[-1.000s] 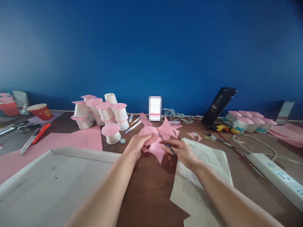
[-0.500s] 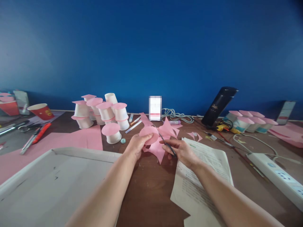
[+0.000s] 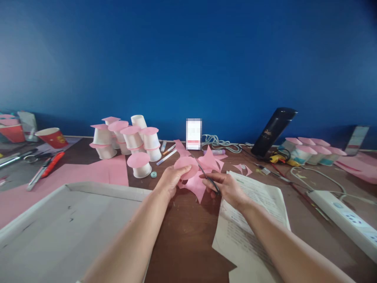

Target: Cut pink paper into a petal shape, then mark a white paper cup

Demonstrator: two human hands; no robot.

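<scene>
My left hand pinches a round disc of pink paper between thumb and fingers above the desk. Closed around the dark handle of a pair of scissors, my right hand is just right of the disc, with the thin blade pointing up along its right edge. Pink paper offcuts with curved edges lie beneath and behind both hands. Left of the hands, white paper cups stand upside down, several stacked with pink discs between and on top.
A white shallow box lid lies front left, beside pink sheets and a box cutter. Printed pages sit under my right forearm. A phone, a black tumbler and a power strip are behind and right.
Hardly anything differs. Both hands keep the disc and scissors in nearly the same place, and the whole view has shifted very slightly.
</scene>
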